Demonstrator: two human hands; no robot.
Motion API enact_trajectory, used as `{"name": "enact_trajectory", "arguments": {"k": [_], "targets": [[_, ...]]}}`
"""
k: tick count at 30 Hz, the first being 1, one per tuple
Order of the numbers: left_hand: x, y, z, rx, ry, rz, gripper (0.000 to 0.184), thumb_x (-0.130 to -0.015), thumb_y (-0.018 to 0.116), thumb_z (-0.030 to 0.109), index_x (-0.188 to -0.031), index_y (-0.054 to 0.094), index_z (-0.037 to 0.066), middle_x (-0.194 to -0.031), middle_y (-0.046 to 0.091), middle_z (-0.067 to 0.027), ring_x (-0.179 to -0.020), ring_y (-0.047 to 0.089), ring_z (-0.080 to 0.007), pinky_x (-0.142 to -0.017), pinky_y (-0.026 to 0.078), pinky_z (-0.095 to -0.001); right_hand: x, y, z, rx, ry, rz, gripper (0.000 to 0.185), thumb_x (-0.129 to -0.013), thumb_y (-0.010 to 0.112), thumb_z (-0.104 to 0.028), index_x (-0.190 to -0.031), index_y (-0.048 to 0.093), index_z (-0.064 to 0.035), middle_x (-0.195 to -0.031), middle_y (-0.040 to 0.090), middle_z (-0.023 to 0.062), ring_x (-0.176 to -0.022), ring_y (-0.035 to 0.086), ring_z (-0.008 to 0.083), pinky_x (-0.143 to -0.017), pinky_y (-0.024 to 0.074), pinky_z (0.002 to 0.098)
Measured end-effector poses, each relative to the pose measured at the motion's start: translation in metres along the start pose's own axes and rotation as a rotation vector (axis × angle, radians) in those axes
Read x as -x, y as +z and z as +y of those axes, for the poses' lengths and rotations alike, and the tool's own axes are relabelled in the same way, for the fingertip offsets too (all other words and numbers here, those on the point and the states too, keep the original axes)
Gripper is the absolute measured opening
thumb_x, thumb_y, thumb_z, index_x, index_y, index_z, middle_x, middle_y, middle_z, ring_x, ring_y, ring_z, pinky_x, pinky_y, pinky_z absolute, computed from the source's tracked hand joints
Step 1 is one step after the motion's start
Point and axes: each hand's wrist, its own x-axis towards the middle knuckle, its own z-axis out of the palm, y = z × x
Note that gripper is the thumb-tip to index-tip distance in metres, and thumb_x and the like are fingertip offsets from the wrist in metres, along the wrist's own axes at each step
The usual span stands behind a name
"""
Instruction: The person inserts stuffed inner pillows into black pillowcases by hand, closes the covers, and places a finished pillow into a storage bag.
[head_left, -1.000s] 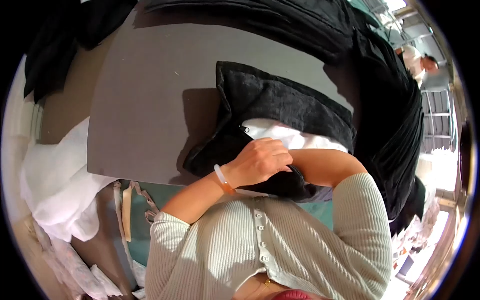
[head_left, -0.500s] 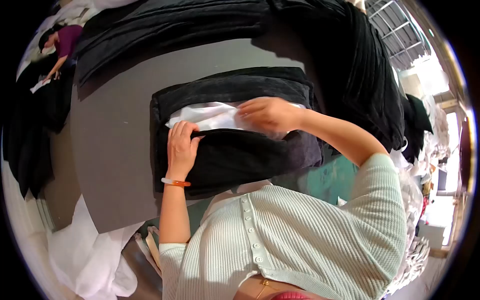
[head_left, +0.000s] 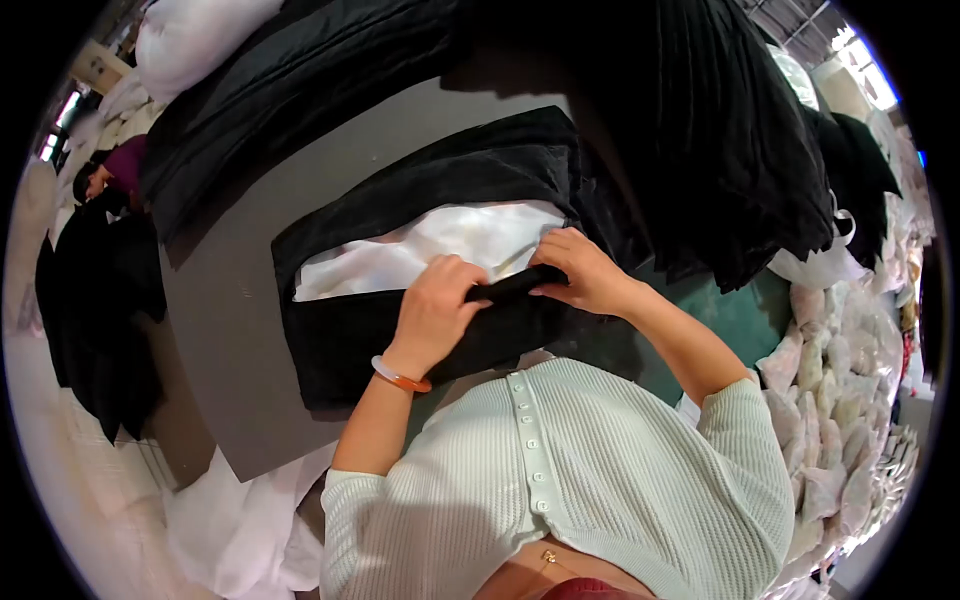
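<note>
In front of me lies a folded piece of black cloth (head_left: pixel 350 345), its long opening spread wide. Smooth, shiny white material (head_left: pixel 420 245) shows inside that opening. My left hand (head_left: pixel 438 308) pinches the near black edge around its middle. Further along the same edge, my right hand (head_left: pixel 582 272) has thumb and fingers closed on the cloth near the right end. Between the two hands the edge is drawn up into a narrow band. The fingertips are partly hidden in the folds.
The cloth rests on a grey board (head_left: pixel 225 330). Stacked black fabric (head_left: pixel 310 90) lies at the back, and more black fabric (head_left: pixel 730 150) hangs at the right. White bagged goods (head_left: pixel 830 400) are piled far right. A co-worker (head_left: pixel 122 170) bends over black cloth at the left.
My right hand has come out from over the white material and now grips the near edge. My left hand has moved right along that edge. More white shows, and the view has turned.
</note>
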Motion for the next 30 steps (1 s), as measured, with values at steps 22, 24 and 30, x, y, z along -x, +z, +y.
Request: {"name": "enact_trajectory", "arguments": {"k": [22,24,30], "targets": [[0.067,-0.037,-0.016,-0.615,-0.449,0.246,0.027,-0.072,0.074,0.017,-0.09,0.057,0.005,-0.091,0.058,-0.0089,-0.095,0.056,-0.0307,-0.089,0.041,-0.042,-0.091,0.004,-0.001,0.012,-0.169,0.191,0.018,-0.075,0.071,-0.008,-0.086,0.057,-0.0065,-0.086,0.059,0.0094,-0.084,0.059,0.0317,-0.065,0.0489,0.0433],[0.066,-0.036,-0.015,-0.611,-0.324,0.315,0.026,-0.071,0.074,0.013,-0.089,0.056,0.005,-0.092,0.058,-0.0087,-0.094,0.056,-0.0308,-0.091,0.042,-0.0423,-0.127,0.014,-0.018,0.018,-0.323,0.286,0.024,-0.071,0.071,-0.004,-0.092,0.059,-0.0049,-0.093,0.056,0.01,-0.091,0.056,0.0299,-0.073,0.0479,0.0394],[0.072,-0.056,-0.032,-0.602,-0.231,0.29,0.023,-0.073,0.073,0.013,-0.09,0.059,0.007,-0.104,0.061,-0.0056,-0.107,0.057,-0.0267,-0.097,0.04,-0.0439,-0.216,0.084,-0.006,0.374,-0.253,0.092,0.037,-0.071,0.073,-0.013,-0.106,0.061,-0.0067,-0.103,0.058,0.0077,-0.1,0.056,0.0258,-0.08,0.0485,0.0374]]}}
